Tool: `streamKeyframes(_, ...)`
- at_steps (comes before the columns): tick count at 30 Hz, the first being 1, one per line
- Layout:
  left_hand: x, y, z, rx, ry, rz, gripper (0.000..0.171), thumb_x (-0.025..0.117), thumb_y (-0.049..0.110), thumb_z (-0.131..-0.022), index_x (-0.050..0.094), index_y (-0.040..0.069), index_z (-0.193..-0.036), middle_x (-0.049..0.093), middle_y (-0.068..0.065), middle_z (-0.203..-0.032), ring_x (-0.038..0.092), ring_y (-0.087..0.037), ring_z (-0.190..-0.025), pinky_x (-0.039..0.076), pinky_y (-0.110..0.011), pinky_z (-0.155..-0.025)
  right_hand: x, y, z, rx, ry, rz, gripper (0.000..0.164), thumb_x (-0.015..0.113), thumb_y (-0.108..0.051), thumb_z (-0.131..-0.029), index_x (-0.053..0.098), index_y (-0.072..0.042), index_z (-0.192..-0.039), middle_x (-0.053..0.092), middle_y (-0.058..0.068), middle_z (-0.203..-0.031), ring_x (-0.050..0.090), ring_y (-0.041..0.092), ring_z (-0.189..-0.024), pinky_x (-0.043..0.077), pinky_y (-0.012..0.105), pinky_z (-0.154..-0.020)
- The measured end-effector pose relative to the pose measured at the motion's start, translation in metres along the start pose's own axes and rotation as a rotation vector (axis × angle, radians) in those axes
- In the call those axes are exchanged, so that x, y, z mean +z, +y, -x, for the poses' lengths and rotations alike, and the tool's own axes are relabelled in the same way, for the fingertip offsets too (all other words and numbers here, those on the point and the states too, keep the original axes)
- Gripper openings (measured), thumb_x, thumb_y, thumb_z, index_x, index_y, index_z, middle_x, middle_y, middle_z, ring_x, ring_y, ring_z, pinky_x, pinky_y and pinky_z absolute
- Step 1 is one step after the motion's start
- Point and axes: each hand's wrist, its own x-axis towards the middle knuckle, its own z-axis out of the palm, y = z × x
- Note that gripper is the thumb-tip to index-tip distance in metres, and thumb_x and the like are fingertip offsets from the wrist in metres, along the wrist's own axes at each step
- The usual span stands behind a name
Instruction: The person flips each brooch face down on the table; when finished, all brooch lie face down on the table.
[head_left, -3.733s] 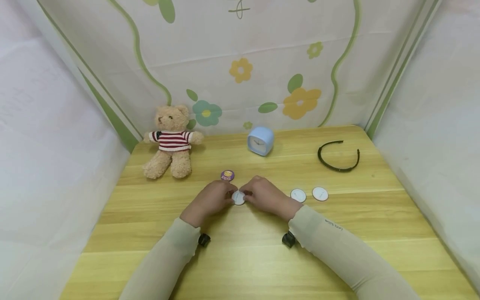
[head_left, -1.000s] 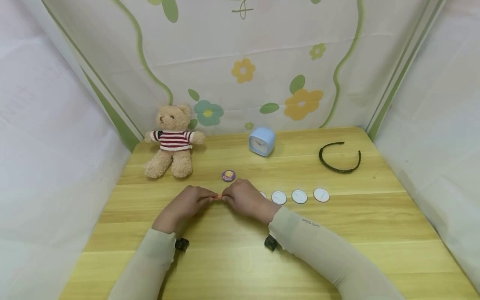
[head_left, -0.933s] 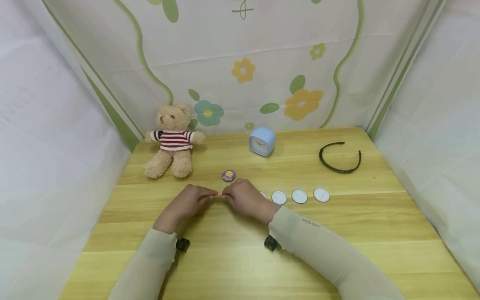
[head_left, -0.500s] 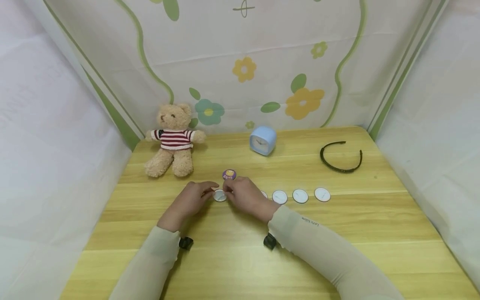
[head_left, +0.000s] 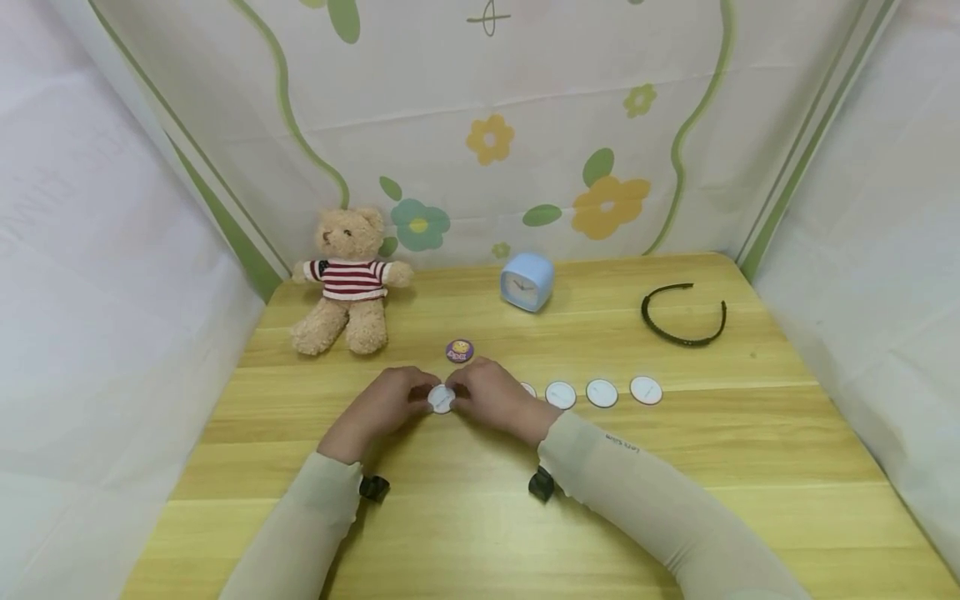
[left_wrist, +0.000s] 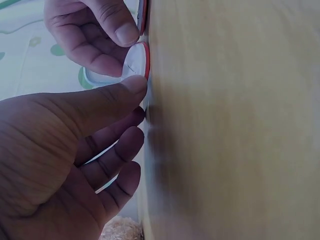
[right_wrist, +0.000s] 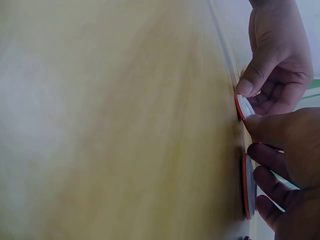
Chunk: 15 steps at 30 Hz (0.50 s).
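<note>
A round badge [head_left: 441, 399], white back upward, sits between my two hands low over the table. My left hand [head_left: 378, 408] pinches its left edge, the thumb [left_wrist: 134, 84] lying on the white face. On the opposite edge my right hand [head_left: 493, 398] pinches it between thumb and fingers. The left wrist view shows the badge's red rim [left_wrist: 147, 60] close to the wood. Right of the hands, several white-backed badges [head_left: 560, 395] lie in a row, one partly hidden by my right hand. A purple badge [head_left: 460, 351], picture side up, lies just beyond the hands.
At the back left a teddy bear [head_left: 351, 279] in a striped shirt leans near the cloth backdrop. A light blue alarm clock [head_left: 527, 283] stands at the back centre. To the right lies a black headband [head_left: 684, 340]. White cloth walls flank the wooden table [head_left: 480, 517].
Over the last second the badge in my hands has turned from edge-on to white side up. Since the earliest frame, my hands have shifted left and more white-backed badges lie in the row.
</note>
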Motion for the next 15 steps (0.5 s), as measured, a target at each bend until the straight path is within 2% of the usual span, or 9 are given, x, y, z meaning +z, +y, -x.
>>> streamKeyframes(6,0.000,-0.002,-0.002,0.049,-0.037,-0.052,0.030,0.081,0.009,-0.099,0.081,0.013,-0.128,0.075,0.002,-0.112,0.069,-0.015,-0.104,0.060,-0.042,-0.098,0.000,0.001,0.000,-0.052,-0.019,0.016,0.022,0.082,-0.022,-0.099,0.084,-0.014,-0.119,0.083,-0.001,-0.115,0.071,0.018,-0.108,0.054,0.038,-0.107)
streamKeyframes(11,-0.005,-0.001,-0.004,0.096,-0.064,-0.091,0.028,0.079,0.010,-0.100,0.081,0.011,-0.129,0.075,0.000,-0.114,0.070,-0.016,-0.105,0.060,-0.040,-0.095,0.002,0.003,0.000,-0.054,-0.030,0.042,0.025,0.083,-0.025,-0.099,0.084,-0.013,-0.121,0.082,0.000,-0.117,0.072,0.017,-0.110,0.054,0.037,-0.108)
streamKeyframes(13,-0.008,-0.001,-0.006,0.091,-0.087,-0.081,0.028,0.079,0.011,-0.101,0.081,0.012,-0.129,0.076,0.000,-0.116,0.071,-0.018,-0.108,0.060,-0.043,-0.098,0.002,0.003,0.000,-0.054,-0.028,0.049,0.025,0.083,-0.025,-0.099,0.084,-0.013,-0.121,0.082,0.000,-0.117,0.072,0.018,-0.110,0.054,0.036,-0.106)
streamKeyframes(15,-0.012,0.000,-0.008,0.053,-0.113,-0.054,0.027,0.078,0.012,-0.102,0.081,0.014,-0.129,0.077,0.000,-0.120,0.071,-0.020,-0.113,0.059,-0.046,-0.102,0.002,0.004,0.000,-0.059,-0.024,0.051,0.024,0.083,-0.025,-0.099,0.084,-0.013,-0.120,0.082,0.000,-0.116,0.072,0.018,-0.109,0.055,0.036,-0.105)
